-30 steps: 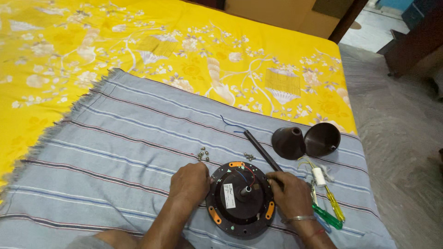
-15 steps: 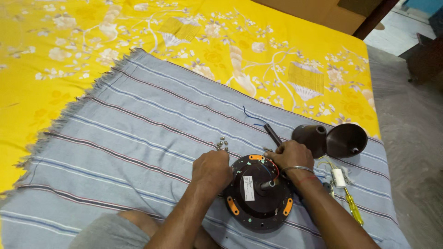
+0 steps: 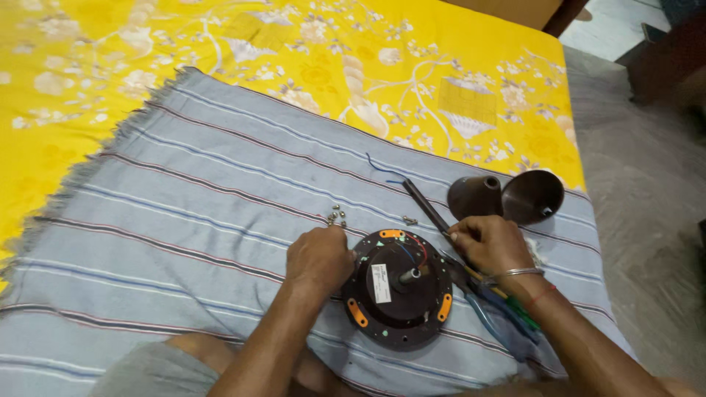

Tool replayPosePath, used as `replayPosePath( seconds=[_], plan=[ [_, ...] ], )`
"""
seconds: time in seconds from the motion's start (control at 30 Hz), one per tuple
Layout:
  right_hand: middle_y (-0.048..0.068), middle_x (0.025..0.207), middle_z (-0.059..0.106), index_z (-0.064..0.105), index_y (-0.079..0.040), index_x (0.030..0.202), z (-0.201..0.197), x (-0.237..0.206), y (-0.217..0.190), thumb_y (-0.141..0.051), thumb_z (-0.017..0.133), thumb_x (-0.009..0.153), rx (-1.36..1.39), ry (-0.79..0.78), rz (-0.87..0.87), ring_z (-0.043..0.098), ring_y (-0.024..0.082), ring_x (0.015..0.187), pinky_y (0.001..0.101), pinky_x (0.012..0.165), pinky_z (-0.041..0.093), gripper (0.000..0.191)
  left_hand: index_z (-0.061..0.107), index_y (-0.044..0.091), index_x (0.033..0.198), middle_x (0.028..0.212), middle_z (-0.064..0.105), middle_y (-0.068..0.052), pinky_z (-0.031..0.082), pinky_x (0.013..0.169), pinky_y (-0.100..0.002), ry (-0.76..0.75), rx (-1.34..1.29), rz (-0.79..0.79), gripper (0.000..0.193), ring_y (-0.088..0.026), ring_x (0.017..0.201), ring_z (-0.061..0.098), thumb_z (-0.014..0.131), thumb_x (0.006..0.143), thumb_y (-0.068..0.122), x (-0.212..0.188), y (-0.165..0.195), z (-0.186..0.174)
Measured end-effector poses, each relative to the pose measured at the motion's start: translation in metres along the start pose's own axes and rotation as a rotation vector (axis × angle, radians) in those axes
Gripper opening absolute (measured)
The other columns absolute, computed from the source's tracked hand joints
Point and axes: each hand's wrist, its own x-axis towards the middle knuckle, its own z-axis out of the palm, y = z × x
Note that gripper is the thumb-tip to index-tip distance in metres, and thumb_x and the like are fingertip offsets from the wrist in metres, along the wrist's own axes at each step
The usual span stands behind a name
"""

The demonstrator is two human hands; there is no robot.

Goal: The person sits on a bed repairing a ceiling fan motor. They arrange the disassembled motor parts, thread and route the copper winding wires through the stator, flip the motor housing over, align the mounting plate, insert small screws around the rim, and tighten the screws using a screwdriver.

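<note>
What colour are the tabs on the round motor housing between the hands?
Orange tabs on the black motor housing, seen in the head view.

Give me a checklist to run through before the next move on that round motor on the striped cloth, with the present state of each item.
1. Motor lying flat on the striped cloth: ok.
2. Left hand steadying the motor's rim: ok, it rests on the left edge.
3. Right hand gripping a tool: cannot tell; its fingers are curled at the lower end of the dark rod, but what they hold is hidden.
4. Loose screws grouped and off the motor: ok, they lie together on the cloth above the left hand.
5. Two dark cone covers out of the way: ok, they lie apart, up and to the right.
6. Motor wires free of the fingers: cannot tell.
</note>
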Motion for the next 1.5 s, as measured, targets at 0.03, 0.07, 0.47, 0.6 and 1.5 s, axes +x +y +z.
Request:
replayPosePath(
  seconds=[0.03, 0.07, 0.47, 0.6, 1.5],
  plan=[
    [0.01, 0.076, 0.079, 0.081, -0.009, 0.098, -0.003, -0.008, -0.001, -0.021, 0.075, 0.083, 0.006, 0.005, -0.031, 0.075, 0.015, 0.064, 0.0317, 0.061, 0.056, 0.019, 0.076, 0.006, 0.095, 0.1, 0.074, -0.02, 0.055, 0.088, -0.051, -0.021, 0.017, -0.005, 0.025, -0.039, 0.1, 0.071, 0.073, 0.086, 0.029, 0.001, 0.001, 0.0],
    [0.008, 0.075, 0.078, 0.082, -0.008, 0.096, -0.005, -0.015, -0.002, -0.02, 0.076, 0.082, 0.013, 0.009, -0.062, 0.074, 0.013, 0.062, 0.0301, 0.059, 0.055, 0.019, 0.077, 0.006, 0.094, 0.098, 0.075, -0.02, 0.056, 0.088, -0.05, -0.043, 0.036, -0.01, 0.025, -0.039, 0.099, 0.071, 0.073, 0.087, 0.03, 0.0, 0.002, 0.0],
    [0.008, 0.065, 0.072, 0.075, -0.006, 0.082, 0.008, -0.024, -0.022, -0.01, 0.076, 0.072, 0.1, -0.057, -0.081, 0.072, 0.017, 0.059, 0.0325, 0.057, 0.054, 0.011, 0.08, 0.011, 0.092, 0.091, 0.075, -0.018, 0.055, 0.085, -0.05, -0.059, 0.105, -0.041, 0.028, -0.04, 0.093, 0.071, 0.073, 0.087, 0.037, -0.005, 0.007, -0.003],
    [0.009, 0.067, 0.074, 0.076, -0.006, 0.081, 0.004, -0.023, -0.024, -0.01, 0.075, 0.072, 0.02, -0.086, -0.11, 0.075, 0.019, 0.063, 0.0336, 0.059, 0.056, 0.01, 0.079, 0.011, 0.092, 0.091, 0.075, -0.018, 0.055, 0.085, -0.05, -0.071, 0.115, -0.042, 0.028, -0.039, 0.093, 0.072, 0.072, 0.088, 0.037, -0.005, 0.009, -0.003],
    [0.013, 0.083, 0.075, 0.08, -0.009, 0.091, 0.014, -0.02, -0.015, -0.01, 0.079, 0.071, -0.051, -0.084, -0.325, 0.074, 0.029, 0.076, 0.0397, 0.067, 0.058, 0.02, 0.078, 0.009, 0.091, 0.09, 0.075, -0.018, 0.054, 0.084, -0.051, -0.062, 0.077, -0.008, 0.024, -0.039, 0.093, 0.071, 0.075, 0.085, 0.032, -0.007, 0.008, -0.004]
  ],
)
